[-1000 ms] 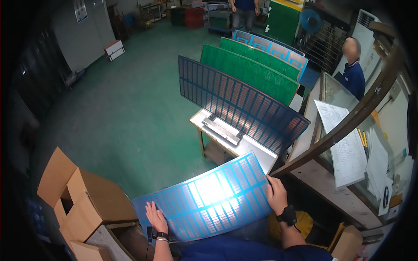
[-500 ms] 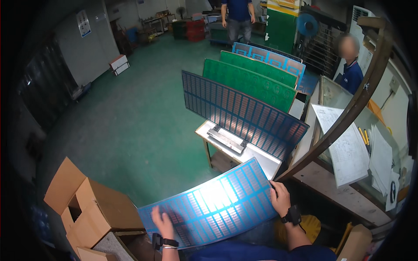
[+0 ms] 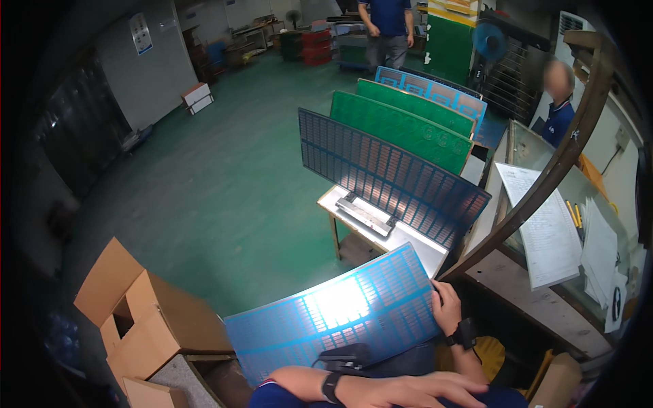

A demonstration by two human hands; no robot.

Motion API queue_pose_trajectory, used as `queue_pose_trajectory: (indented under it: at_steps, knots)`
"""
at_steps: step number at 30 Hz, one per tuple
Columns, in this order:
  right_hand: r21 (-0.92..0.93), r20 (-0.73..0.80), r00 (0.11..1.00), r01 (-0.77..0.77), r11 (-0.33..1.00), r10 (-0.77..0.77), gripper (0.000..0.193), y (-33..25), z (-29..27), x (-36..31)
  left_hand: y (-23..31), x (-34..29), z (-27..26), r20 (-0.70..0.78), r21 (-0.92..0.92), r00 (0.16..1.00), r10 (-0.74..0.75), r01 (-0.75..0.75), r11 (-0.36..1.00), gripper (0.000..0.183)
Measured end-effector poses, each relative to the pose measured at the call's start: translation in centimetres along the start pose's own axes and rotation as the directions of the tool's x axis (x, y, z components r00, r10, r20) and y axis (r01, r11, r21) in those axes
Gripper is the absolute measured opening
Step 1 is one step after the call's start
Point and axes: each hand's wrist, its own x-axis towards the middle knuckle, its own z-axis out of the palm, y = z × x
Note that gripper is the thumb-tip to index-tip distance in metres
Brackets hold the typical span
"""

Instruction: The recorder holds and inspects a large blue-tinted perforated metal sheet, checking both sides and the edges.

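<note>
A blue and copper-coloured circuit board panel (image 3: 292, 333) is held tilted before me, glare across its middle. My right hand (image 3: 447, 309) grips its right edge, fingers folded around the rim. My left hand (image 3: 425, 392) has crossed low in front of my body to the right, off the panel, its fingers stretched out and holding nothing. A black device (image 3: 345, 356) at my left wrist covers part of the panel's lower edge.
Ahead, a dark panel (image 3: 388, 173) and green panels (image 3: 401, 126) stand upright in a row above a white-topped table (image 3: 332, 198). An open cardboard box (image 3: 177, 313) is at left. Papers (image 3: 544, 231) lie right beyond a curved frame (image 3: 520, 224). Two people are farther back.
My left hand has left the panel's lower left and swung across to the right, near my body. My right hand still holds the panel's right edge. The view has shifted slightly.
</note>
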Motion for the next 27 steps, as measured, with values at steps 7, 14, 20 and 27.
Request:
queue_pose_trajectory:
  at_steps: [7,14,20,27]
  knots:
    - [-0.014,0.007,1.000,-0.002,1.000,0.002,0.025,-0.2,0.0,0.2,-1.9,0.2,2.7,0.103,-0.331,0.994,0.031,0.005,0.944,0.040]
    - [-0.019,-0.008,1.000,0.001,1.000,-0.001,0.026,-0.1,0.2,0.1,-2.4,-0.2,2.8,0.099,-0.399,0.995,0.005,0.035,0.916,0.041]
    - [-0.005,-0.008,1.000,0.006,1.000,-0.006,0.025,0.1,0.1,0.1,-2.4,-0.5,2.8,0.107,-0.450,0.994,0.000,0.049,0.892,0.041]
    - [0.020,-0.020,1.000,-0.011,1.000,0.012,0.025,-0.2,0.0,0.0,-2.7,-0.9,3.3,0.113,-0.480,0.993,-0.018,0.070,0.875,0.042]
